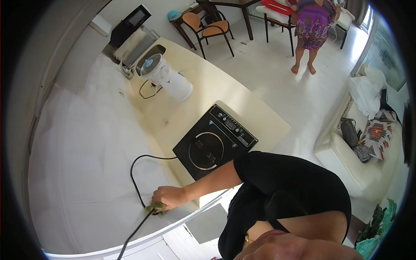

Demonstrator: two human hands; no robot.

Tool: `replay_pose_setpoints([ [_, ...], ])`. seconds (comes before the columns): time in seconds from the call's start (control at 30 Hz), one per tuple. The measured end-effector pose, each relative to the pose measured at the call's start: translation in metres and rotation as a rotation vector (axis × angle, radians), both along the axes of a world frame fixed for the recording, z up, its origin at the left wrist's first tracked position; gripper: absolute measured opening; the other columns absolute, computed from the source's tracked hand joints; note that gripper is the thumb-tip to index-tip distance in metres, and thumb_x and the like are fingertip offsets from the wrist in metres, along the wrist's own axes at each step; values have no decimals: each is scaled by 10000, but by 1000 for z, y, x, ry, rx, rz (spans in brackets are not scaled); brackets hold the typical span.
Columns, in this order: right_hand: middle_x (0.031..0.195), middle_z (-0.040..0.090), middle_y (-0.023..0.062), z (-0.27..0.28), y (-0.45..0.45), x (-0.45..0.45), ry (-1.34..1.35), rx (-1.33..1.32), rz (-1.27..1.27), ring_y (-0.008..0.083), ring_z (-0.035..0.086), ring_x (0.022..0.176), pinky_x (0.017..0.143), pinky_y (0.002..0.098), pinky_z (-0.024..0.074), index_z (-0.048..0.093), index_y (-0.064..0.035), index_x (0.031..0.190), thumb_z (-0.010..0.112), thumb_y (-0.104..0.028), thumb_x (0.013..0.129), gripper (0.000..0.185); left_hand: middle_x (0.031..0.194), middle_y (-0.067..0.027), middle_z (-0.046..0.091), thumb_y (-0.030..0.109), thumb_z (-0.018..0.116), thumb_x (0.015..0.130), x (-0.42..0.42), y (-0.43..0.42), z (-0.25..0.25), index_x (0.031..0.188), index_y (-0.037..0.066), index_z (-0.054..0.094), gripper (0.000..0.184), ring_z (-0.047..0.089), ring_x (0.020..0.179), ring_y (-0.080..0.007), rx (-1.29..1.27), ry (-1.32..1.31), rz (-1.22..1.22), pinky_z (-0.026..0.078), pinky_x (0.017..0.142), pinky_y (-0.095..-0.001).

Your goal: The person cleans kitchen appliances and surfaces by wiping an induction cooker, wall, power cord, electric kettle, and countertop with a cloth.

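Black top (294, 182) up close; right grip (171, 197) clutches a green cloth (157, 207) around a power cord (131, 172), induction cooktop (206, 150) near it.

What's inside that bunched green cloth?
A black cord shows on both sides of the green cloth, so it probably runs through. The stretch within can't be seen, covered by cloth and right hand.

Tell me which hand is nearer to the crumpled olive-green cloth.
Right. The right hand grips the crumpled olive-green cloth where it meets the thin black cord; the left hand is out of view, so its position relative to the cloth cannot be told.
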State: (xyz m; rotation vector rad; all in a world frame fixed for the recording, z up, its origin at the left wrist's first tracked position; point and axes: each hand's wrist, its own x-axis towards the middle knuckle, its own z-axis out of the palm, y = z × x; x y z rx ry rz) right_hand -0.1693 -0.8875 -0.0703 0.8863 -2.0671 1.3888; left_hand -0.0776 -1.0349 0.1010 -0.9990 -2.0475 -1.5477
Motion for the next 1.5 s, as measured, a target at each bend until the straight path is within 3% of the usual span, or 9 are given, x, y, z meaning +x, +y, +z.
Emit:
replay_pose_setpoints([
  [0.17, 715, 625, 152, 34, 27, 8, -507, -328, 103, 300, 566, 620, 606, 368, 461, 605, 23, 838, 628, -401, 855, 425, 723, -29, 511, 337, 425, 959, 2, -5, 2, 906, 66, 565, 309, 463, 599, -145, -68, 7, 28, 394, 593, -293],
  [0.53, 785, 595, 16, 93, 81, 60, -1238, -847, 774, 114, 571, 657, 545, 283, 469, 605, -44, 974, 645, -362, 821, 355, 736, -29, 524, 330, 440, 952, -6, -15, -24, 955, 59, 586, 308, 492, 623, -155, -772, 342, -69, 417, 626, -302],
  [0.6, 801, 611, 31, 85, 82, 58, -1170, -889, 792, 131, 588, 664, 566, 293, 479, 615, -33, 971, 663, -385, 807, 392, 1070, -164, 540, 281, 444, 959, 1, -2, -64, 1292, -7, 419, 440, 578, 878, -246, -595, -220, 67, 452, 814, -391],
  [0.67, 829, 632, 48, 106, 104, 78, -1086, -629, 545, 142, 606, 714, 627, 303, 492, 629, -19, 972, 683, -400, 792, 425, 1263, -220, 416, 271, 461, 959, 19, 36, -69, 1374, -10, 310, 523, 513, 1073, -284, -560, -227, 114, 393, 934, -410],
  [0.87, 893, 660, 80, 95, 98, 89, -787, -596, 542, 154, 604, 818, 777, 299, 479, 632, 3, 1049, 669, -265, 841, 341, 1285, -256, 428, 231, 526, 911, 17, 48, -107, 1342, -72, 302, 573, 452, 1167, -373, -286, -212, 162, 331, 1010, -425],
  [1.0, 888, 667, 59, 72, 104, 85, -895, -283, 364, 156, 606, 806, 770, 301, 474, 645, -27, 1041, 672, -263, 839, 312, 1357, -237, 360, 502, 442, 908, 11, 67, -101, 1380, -72, 244, 770, 360, 1253, -326, -286, -133, 81, 282, 1027, -400],
  [1.1, 865, 664, 71, 62, 107, 87, -929, -172, 329, 154, 606, 792, 754, 306, 472, 644, -39, 1046, 681, -291, 836, 331, 1294, -222, 408, 591, 387, 895, 13, 68, -111, 1328, -80, 367, 799, 384, 1201, -311, -131, -273, 17, 322, 975, -384],
  [1.23, 817, 652, 74, 46, 94, 92, -853, -152, 297, 154, 585, 723, 701, 308, 465, 637, -34, 1027, 688, -349, 831, 375, 1122, -118, 518, 281, 601, 881, 15, 80, -112, 1128, -25, 547, 397, 493, 1023, -185, 348, -539, -72, 368, 896, -308],
  [1.5, 944, 650, 45, 24, 105, 84, -905, -331, 111, 116, 591, 875, 816, 289, 478, 583, 7, 1110, 721, -226, 805, 408, 642, 21, 499, 295, 540, 936, 12, 60, -119, 932, -2, 616, 307, 426, 561, -53, 384, -654, -54, 334, 534, -205],
])
